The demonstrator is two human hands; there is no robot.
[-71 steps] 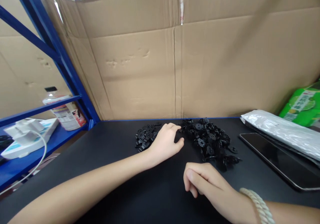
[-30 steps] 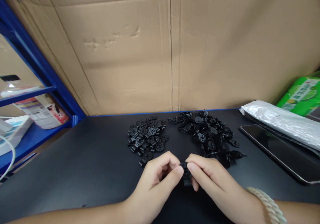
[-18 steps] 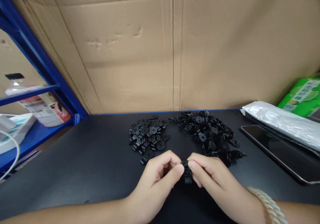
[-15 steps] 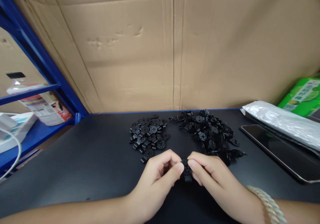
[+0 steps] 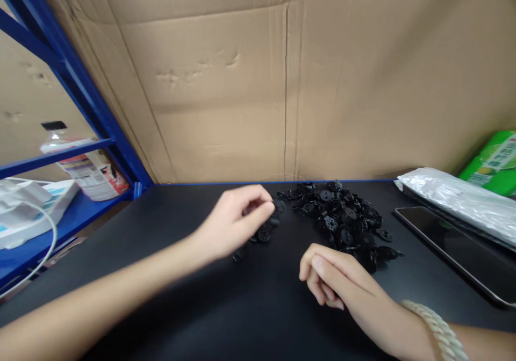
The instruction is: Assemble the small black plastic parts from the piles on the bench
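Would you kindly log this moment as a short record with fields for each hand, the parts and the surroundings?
left hand: reaching over the left pile of black parts, fingers curled; whether it holds one cannot be told
right hand: loosely curled on the black table
right pile of black parts: untouched
right side: tablet, silver bag
behind: cardboard wall

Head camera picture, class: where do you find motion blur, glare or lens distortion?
Head view: the left hand over the left pile of black parts is smeared by motion, while the right hand is sharper; the silver bag shines with glare; the tablet mirrors a faint reflection; the blue rack leans sharply towards the frame edge, probably wide-angle distortion.
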